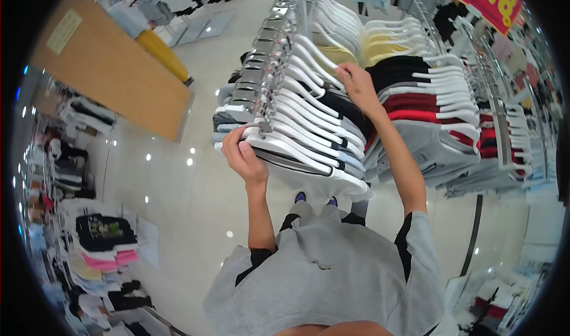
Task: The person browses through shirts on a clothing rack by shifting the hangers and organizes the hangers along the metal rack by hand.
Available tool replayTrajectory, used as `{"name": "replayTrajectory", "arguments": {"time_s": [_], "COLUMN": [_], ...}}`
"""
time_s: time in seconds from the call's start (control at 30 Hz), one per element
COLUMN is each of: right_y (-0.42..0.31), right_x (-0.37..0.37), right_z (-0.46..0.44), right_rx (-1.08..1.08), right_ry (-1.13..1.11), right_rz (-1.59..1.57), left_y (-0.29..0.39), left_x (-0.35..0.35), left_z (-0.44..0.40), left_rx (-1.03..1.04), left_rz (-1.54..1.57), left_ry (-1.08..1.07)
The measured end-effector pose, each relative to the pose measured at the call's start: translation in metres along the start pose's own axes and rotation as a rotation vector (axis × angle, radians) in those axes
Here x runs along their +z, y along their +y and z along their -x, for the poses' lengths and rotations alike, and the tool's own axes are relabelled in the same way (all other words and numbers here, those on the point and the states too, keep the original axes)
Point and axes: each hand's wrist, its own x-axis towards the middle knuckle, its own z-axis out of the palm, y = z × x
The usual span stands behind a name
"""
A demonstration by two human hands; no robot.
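Note:
A row of white hangers (297,107) bearing grey, white and black shirts hangs from a metal rail in front of me. My left hand (246,161) is closed around the left shoulder of the nearest hanger, which carries a white shirt with a dark neckline (309,168). Farther along the row, my right hand (357,87) has its fingers closed on the right arm of another white hanger (317,57). A black shirt (344,107) hangs just below that hand. The tips of the right fingers are partly hidden.
To the right, a second row holds black, red and grey garments (415,104) on white hangers. A red sign with yellow figures (484,0) hangs at the upper right. A wooden panel (119,62) stands left, above glossy floor (178,199). Folded clothes (107,241) lie at lower left.

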Motion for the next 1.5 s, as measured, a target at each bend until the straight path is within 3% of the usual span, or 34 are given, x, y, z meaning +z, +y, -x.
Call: {"name": "replayTrajectory", "arguments": {"time_s": [0.13, 0.2, 0.37, 0.4, 0.47, 0.57, 0.87, 0.93, 0.97, 1.07, 1.13, 1.17, 1.2, 1.27, 1.3, 1.37, 1.4, 1.5], "right_y": [0.004, -0.003, -0.017, -0.011, 0.018, 0.038, 0.026, 0.010, -0.002, -0.041, -0.036, -0.029, -0.025, -0.021, -0.018, -0.020, -0.024, -0.036], "right_x": [0.012, 0.020, 0.021, 0.019, 0.016, 0.022, 0.028, 0.032, 0.033, 0.033, 0.034, 0.037, 0.038, 0.038, 0.039, 0.031, 0.027, 0.025], "right_z": [-0.022, -0.027, -0.052, -0.062, -0.091, -0.108, -0.099, -0.095, -0.091, -0.066, -0.057, -0.056, -0.054, -0.053, -0.053, -0.055, -0.056, -0.063], "right_rx": [-0.018, -0.116, -0.042, -0.018, -0.063, -0.129, -0.063, -0.322, -0.331, -0.242, 0.140, 0.133, 0.137, 0.226, 0.115, 0.122, 0.133, 0.147], "right_ry": [-0.019, -0.016, -0.030, 0.001, 0.005, -0.087, -0.076, 0.178, 0.172, 0.104, -0.234, -0.278, -0.282, -0.278, -0.289, -0.331, -0.368, -0.269], "right_rz": [0.069, 0.033, 0.106, 0.133, 0.125, 0.173, 0.211, 0.293, 0.294, 0.098, -0.150, -0.358, -0.361, -0.487, -0.409, -0.387, -0.368, -0.474], "left_y": [-0.001, -0.005, -0.014, -0.026, -0.029, -0.045, -0.060, -0.059, -0.062, -0.067, -0.076, -0.080, -0.088, -0.107, -0.114, -0.122, -0.121, -0.116], "left_x": [-0.017, -0.028, -0.037, -0.037, -0.044, -0.049, -0.028, -0.022, -0.019, -0.004, 0.019, 0.034, 0.049, 0.078, 0.091, 0.113, 0.121, 0.135], "left_z": [-0.001, -0.008, -0.036, -0.037, -0.049, -0.071, -0.110, -0.120, -0.124, -0.142, -0.164, -0.173, -0.180, -0.191, -0.194, -0.198, -0.203, -0.209], "left_rx": [0.009, -0.107, -0.198, -0.134, -0.232, -0.098, -0.075, 0.010, 0.024, -0.011, 0.058, 0.098, 0.092, 0.293, 0.292, 0.349, 0.353, 0.430], "left_rz": [-0.032, 0.075, 0.220, 0.244, 0.350, 0.287, 0.314, 0.233, 0.219, 0.187, 0.162, 0.172, 0.168, 0.010, 0.010, 0.102, 0.102, -0.087], "left_ry": [-0.028, -0.141, -0.275, -0.288, -0.393, -0.458, -0.532, -0.559, -0.557, -0.573, -0.659, -0.701, -0.703, -0.918, -0.911, -1.139, -1.141, -1.260]}}
